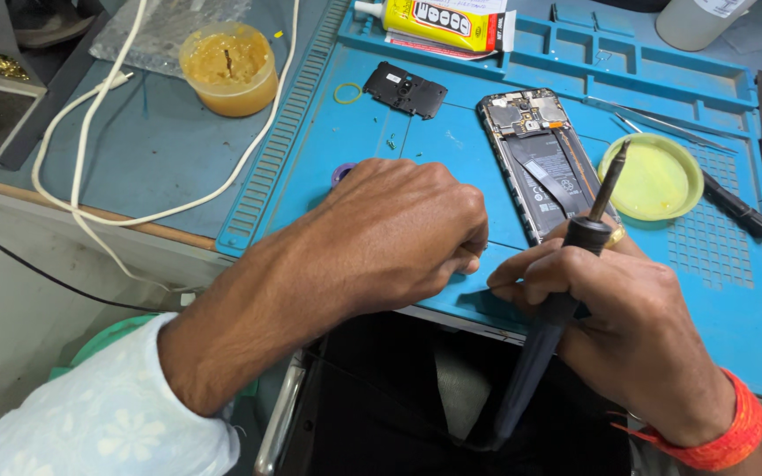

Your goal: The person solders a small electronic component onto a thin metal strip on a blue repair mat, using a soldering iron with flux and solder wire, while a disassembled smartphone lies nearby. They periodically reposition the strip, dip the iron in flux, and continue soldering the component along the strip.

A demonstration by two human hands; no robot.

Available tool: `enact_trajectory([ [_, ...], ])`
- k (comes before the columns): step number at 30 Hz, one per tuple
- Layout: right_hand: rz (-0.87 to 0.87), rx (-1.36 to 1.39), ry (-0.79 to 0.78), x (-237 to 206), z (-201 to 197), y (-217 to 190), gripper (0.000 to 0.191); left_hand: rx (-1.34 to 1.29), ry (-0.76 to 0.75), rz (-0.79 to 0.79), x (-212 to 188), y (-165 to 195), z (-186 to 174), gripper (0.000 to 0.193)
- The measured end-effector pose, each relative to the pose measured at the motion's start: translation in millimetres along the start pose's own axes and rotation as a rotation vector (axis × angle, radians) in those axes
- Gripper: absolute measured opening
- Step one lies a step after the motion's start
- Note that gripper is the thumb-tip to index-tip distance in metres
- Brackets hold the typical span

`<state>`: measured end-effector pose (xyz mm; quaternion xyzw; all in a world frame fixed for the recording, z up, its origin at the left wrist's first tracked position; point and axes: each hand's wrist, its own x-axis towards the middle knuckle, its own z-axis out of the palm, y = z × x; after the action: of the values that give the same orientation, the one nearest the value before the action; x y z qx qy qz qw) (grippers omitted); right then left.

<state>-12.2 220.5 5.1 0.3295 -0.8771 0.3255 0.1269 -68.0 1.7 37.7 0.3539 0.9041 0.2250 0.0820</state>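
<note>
Upright, the soldering iron [566, 282] fills the right hand's [628, 326] grip.

Opened phone [541, 163] beside yellow dish [651, 177]

My mat [372, 132]: blue. Soldering iron [557, 308] in my right hand [628, 317]: black. My sleeve [108, 414]: white, floral print. Wrist thread [725, 432]: orange-red. Lid [650, 176]: pale yellow. Paste jar [228, 69]: amber. Cable [90, 132]: white. Glue tube [438, 19]: yellow with black.
</note>
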Motion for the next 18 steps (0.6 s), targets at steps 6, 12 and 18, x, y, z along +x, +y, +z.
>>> enact_trajectory([
  [6, 0.021, -0.032, 0.043, 0.8, 3.0, -1.7, 0.031, 0.012, -0.030, -0.034, 2.0, 3.0, -0.5, 0.015],
  [12, 0.010, -0.017, 0.003, -1.8, -1.5, -0.8, 0.032, -0.007, -0.036, -0.043, 0.8, 2.4, -1.4, 0.014],
  [18, 0.022, -0.002, 0.043, -1.8, 2.2, 0.1, 0.031, 0.017, -0.030, -0.042, 0.1, 4.0, -2.3, 0.018],
])
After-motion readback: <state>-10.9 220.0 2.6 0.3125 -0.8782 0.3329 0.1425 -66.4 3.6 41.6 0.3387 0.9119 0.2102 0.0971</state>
